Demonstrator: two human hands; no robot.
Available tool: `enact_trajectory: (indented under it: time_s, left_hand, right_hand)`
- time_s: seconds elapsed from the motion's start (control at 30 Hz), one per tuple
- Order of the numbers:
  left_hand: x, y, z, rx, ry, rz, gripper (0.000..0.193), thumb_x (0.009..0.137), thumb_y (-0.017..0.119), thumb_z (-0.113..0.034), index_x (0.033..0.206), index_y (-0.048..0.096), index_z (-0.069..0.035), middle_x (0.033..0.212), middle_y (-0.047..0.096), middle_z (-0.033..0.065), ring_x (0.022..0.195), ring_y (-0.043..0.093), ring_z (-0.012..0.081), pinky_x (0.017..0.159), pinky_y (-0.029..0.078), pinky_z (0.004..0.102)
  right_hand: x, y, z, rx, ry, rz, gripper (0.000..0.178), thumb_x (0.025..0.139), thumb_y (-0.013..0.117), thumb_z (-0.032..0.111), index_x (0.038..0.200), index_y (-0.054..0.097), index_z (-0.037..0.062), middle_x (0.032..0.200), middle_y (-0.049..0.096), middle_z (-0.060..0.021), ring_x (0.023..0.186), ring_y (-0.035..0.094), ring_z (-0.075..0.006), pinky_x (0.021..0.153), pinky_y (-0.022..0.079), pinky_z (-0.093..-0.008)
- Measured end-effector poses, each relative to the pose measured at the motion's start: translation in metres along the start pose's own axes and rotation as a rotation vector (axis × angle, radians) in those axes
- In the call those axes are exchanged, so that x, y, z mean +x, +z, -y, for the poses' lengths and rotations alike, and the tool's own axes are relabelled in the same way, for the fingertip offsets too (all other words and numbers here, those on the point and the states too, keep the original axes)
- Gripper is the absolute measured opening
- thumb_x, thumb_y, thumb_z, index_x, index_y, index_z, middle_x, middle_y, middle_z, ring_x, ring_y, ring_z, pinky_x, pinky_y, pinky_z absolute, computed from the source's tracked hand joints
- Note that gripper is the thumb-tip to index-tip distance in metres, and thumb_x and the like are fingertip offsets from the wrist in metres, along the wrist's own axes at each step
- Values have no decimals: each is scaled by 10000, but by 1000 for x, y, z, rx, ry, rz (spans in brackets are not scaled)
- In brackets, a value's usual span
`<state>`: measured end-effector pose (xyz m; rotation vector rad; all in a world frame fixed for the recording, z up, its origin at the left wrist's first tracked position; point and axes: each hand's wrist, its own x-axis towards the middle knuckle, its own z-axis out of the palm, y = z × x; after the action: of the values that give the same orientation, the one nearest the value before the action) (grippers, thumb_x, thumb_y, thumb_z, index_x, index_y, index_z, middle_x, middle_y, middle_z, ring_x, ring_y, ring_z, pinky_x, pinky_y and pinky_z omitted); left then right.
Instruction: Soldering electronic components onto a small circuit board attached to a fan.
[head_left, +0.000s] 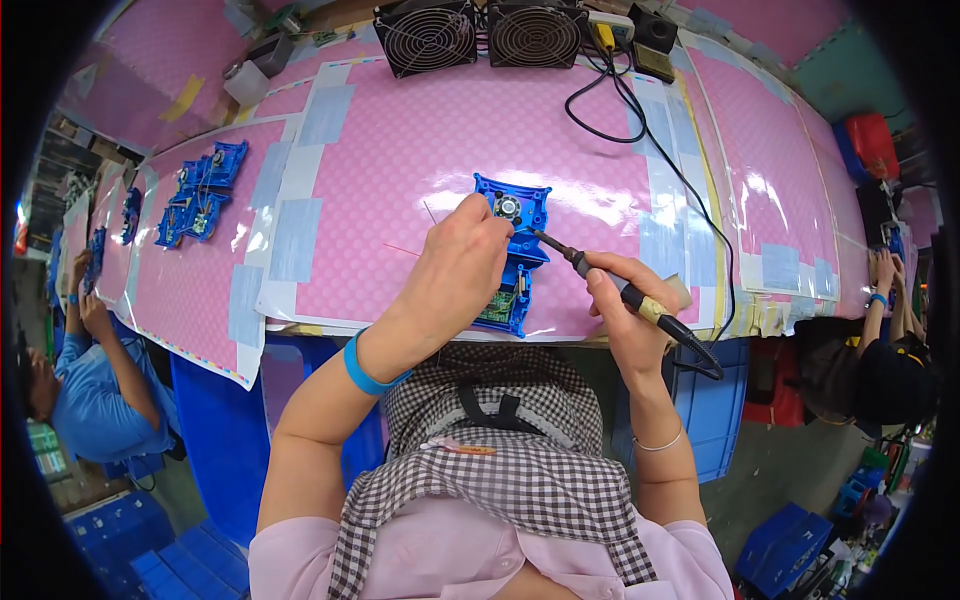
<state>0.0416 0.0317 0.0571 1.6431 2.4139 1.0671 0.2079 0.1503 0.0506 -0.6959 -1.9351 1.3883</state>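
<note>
A blue plastic housing (541, 205) in two parts lies near the front edge of the pink-covered bench. Its far part carries a small round speaker (507, 207); a green circuit board (497, 308) sits in the near part. My left hand (455, 255) is over the housing's left side, fingertips pinched beside the speaker; what they hold is hidden. Thin red (402, 248) and dark wires stick out left of that hand. Wrapped around a soldering iron (620, 287), my right hand (635, 320) points its tip at the housing, just right of the left fingertips.
Two black fans (428, 40) stand at the back, beside a power strip with a yellow plug (604, 38) and an iron stand (654, 62). The iron's black cable (690, 185) crosses the right side. More blue housings (205, 195) lie left. People work at both sides.
</note>
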Motion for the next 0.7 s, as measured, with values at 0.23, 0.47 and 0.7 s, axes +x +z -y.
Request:
enact_trajectory:
  time_s: [0.23,0.47,0.7]
  left_hand:
    - [1,5,3,-18,-11,-7,86,802,612,-16,874,653,8,807,558,134,736,586,304,641,471,394]
    - [-10,-26,12,7,-110,-240,106,758,700,-63,846,674,-9,766,574,113,705,585,254,611,448,343]
    - [-20,-22,37,56,-350,-244,222,786,700,-239,780,711,-17,704,611,151,667,598,294,593,440,403]
  right_hand:
    - [1,1,1,7,-3,9,158,777,666,17,928,696,-20,839,691,-110,724,640,-148,635,486,-244]
    - [-1,-3,-1,25,-9,-14,156,780,663,11,929,692,-25,827,687,-107,708,629,-137,619,476,-236]
    - [2,-3,-4,-20,-97,12,153,847,628,35,970,680,-40,708,650,-63,542,584,-78,490,448,-185]
